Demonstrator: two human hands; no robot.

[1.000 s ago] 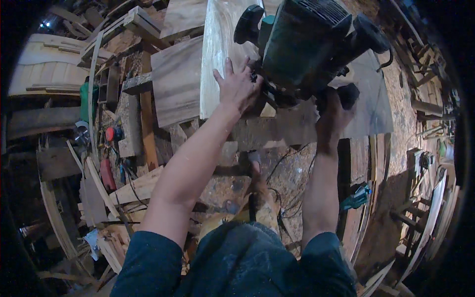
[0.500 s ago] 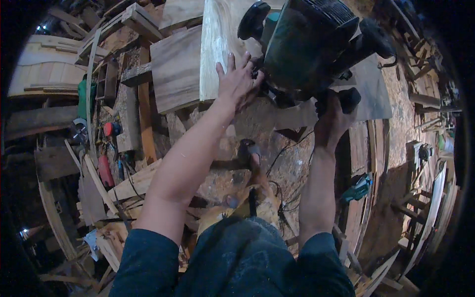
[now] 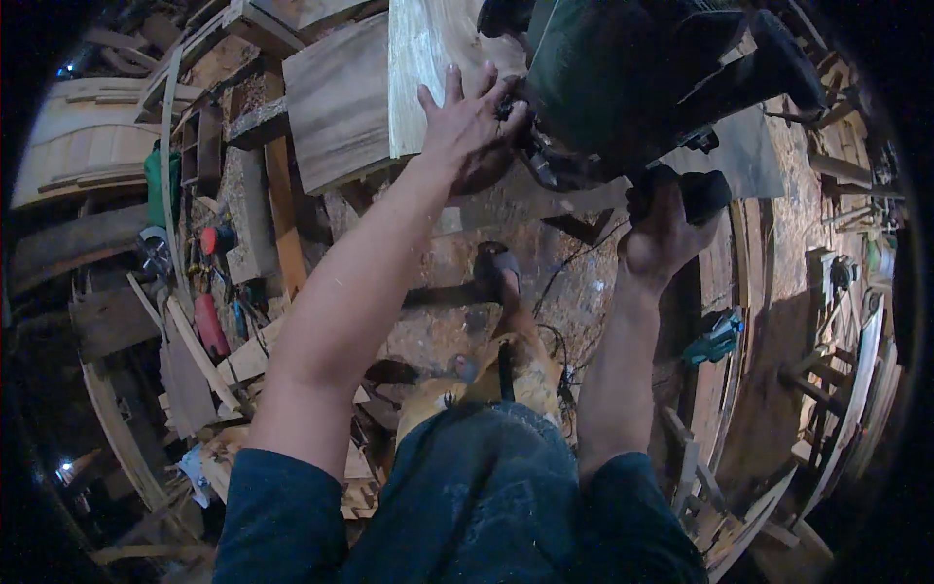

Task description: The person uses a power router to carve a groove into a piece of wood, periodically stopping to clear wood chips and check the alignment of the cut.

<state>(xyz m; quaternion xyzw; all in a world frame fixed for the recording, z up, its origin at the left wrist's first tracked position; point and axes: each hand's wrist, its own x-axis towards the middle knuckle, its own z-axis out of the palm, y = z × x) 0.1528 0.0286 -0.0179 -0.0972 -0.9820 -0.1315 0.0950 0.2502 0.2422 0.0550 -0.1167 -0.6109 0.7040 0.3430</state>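
A large dark green and black power tool, like a router (image 3: 608, 83), sits over a pale wooden board (image 3: 418, 49). My left hand (image 3: 462, 131) is spread on the board's near end against the tool's base, fingers apart, the thumb side beside a small black knob. My right hand (image 3: 671, 224) is closed around a black grip (image 3: 700, 195) low on the tool's right. A greyer board (image 3: 336, 107) lies to the left of the pale one. The tool hides what is under its base.
Timber offcuts (image 3: 199, 350), a red tool (image 3: 210, 321) and a green container (image 3: 161, 185) lie on the left. A teal tool (image 3: 712, 336) rests on planks at right. A cable (image 3: 584, 258) runs across the debris-covered floor (image 3: 438, 341) by my feet. Stacked wood lines both sides.
The power tool and my right hand have shifted rightward in the view. My left hand and the boards sit higher in the picture, and more floor shows by my foot.
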